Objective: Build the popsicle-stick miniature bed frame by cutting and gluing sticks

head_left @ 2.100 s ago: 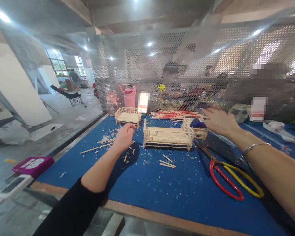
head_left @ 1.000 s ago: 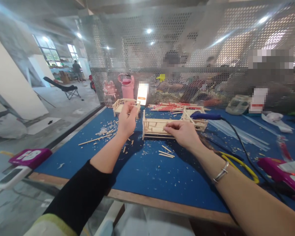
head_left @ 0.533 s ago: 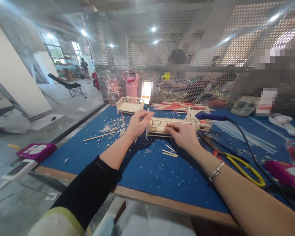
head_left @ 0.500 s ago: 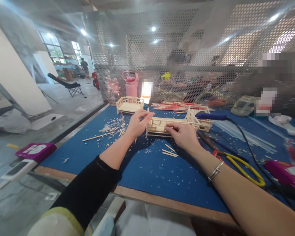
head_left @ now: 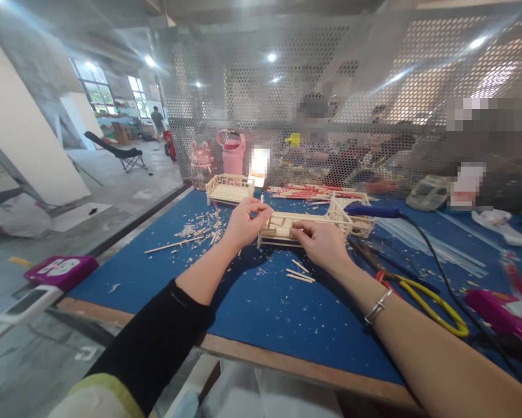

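Note:
A small model built of pale wooden sticks (head_left: 306,217), with railings and a peaked frame toward its right end, stands on the blue work surface. My left hand (head_left: 247,223) is closed in a pinch at the model's left end; the fingers cover the exact spot they grip. With thumb and forefinger together, my right hand (head_left: 324,244) pinches the model along its front side, and the part between the fingertips is too small to make out. Behind my left hand sits a second stick model (head_left: 229,190), shaped like a railed bench. Loose short sticks (head_left: 301,274) lie in front of the model.
A blue-handled corded tool (head_left: 374,209) rests against the model's right end. Nearby lie a yellow-handled tool (head_left: 437,305) and clear strips (head_left: 430,244). Wood scraps (head_left: 204,226) are scattered left. Red-marked sticks (head_left: 317,191), a pink bottle (head_left: 233,157) and a mesh screen (head_left: 252,87) stand behind.
Both hands stay almost where they were at the model, with the left fingertips slightly lower and the right fingers shifted a little. The view has tilted slightly.

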A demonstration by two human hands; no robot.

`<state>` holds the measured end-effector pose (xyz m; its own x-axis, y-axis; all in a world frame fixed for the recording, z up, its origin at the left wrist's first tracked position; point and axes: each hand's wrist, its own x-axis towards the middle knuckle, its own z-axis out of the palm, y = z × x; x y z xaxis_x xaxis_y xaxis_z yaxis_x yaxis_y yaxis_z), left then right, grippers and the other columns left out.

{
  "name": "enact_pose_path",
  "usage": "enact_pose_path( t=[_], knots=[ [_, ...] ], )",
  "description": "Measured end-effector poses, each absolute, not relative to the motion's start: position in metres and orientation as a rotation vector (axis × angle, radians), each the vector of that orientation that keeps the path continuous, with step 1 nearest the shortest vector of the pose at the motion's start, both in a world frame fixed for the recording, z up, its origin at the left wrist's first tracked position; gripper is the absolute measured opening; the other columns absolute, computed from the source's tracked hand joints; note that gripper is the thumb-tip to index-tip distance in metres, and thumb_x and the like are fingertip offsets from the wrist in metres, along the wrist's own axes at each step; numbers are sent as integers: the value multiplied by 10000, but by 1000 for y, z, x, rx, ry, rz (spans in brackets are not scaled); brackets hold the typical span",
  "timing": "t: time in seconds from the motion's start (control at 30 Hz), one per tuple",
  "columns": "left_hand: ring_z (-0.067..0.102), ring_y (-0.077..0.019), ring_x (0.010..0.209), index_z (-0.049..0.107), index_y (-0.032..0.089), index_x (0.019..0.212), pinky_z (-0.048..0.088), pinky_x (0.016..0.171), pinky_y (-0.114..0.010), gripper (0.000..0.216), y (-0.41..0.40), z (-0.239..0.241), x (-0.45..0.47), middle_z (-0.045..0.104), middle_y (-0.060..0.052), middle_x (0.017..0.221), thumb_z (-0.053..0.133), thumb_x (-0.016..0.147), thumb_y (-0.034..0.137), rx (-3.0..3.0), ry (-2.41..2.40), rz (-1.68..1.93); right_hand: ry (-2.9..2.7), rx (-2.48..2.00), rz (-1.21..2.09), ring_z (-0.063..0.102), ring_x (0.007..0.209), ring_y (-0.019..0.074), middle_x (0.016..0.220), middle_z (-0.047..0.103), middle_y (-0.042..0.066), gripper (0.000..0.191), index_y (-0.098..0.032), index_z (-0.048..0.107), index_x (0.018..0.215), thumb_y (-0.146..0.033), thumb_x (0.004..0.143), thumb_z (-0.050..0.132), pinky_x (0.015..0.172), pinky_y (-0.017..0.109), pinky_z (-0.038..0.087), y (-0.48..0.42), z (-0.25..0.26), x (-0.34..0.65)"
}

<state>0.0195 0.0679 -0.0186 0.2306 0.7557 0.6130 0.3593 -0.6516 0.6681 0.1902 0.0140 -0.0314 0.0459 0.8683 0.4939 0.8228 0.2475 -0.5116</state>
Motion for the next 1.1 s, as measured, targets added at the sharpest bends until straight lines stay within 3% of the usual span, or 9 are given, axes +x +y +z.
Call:
enact_pose_path(
  t=[1.1],
  knots=[
    [540,-140,831,658,166,736,455,623,-216,152,66,-18,20,565,-36,846,550,760,270,2163,1072,1402,-1728,-1630,139,470,491,124,522,581,-14,279,-204,686,729,-386,755,476,495,236,281,16,-31,188]
  ],
)
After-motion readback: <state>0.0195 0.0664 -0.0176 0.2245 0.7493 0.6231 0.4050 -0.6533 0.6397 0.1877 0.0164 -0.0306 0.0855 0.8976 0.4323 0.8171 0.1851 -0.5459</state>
